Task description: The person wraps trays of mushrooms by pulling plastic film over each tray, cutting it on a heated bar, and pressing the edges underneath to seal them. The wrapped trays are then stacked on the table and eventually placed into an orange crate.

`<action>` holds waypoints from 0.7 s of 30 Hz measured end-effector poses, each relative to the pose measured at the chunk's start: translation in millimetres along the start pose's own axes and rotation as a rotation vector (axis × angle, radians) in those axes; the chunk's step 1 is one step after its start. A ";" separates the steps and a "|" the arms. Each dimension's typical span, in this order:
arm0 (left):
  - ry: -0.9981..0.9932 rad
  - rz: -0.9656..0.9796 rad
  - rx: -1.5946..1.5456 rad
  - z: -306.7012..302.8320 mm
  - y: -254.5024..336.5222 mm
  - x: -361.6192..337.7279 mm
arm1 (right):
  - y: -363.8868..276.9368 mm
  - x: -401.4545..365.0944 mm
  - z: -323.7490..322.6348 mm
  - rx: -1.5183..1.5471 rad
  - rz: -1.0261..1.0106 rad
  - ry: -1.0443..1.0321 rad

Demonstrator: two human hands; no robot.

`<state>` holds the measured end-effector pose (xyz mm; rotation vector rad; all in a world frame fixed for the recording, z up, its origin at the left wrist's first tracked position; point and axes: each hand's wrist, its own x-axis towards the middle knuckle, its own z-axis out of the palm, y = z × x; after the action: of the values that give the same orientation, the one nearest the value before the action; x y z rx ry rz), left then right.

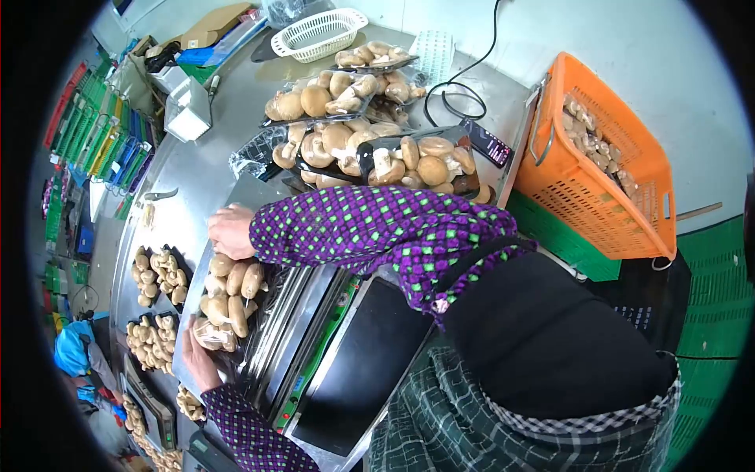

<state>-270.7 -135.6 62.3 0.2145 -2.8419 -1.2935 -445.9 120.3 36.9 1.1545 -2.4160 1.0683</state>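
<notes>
A dark tray of brown mushrooms [237,313] lies on the wrapping machine [295,315], with shiny clear film around it. My right hand [232,230] is at the tray's upper end, fingers bent together against it. At the lower left edge is my left hand [198,358], closed around the tray's side, some of its fingers hidden. Beside the machine is a green control strip [318,354] and a dark flat plate [354,366].
Filled mushroom trays [338,145] are stacked beyond my right arm. More trays [152,342] lie at the left. An orange crate [598,157] holds mushrooms. A phone [486,143], a black cable [448,90] and a white basket [318,35] are farther up.
</notes>
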 end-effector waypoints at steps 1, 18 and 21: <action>0.120 0.008 0.007 -1.4 -7.2 -6.7 | -6.9 0.1 -11.1 0.071 0.085 -0.089; 0.355 -0.524 -0.417 99.8 96.4 -252.7 | -102.4 -232.6 -160.7 0.532 0.528 -0.442; 0.600 -0.516 -0.492 116.1 85.9 -244.3 | -89.7 -264.7 -138.0 0.820 0.797 -0.252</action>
<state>-46.8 38.7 61.5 1.1449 -1.9610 -1.5987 -216.5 331.2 44.6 0.4345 -2.7705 2.4380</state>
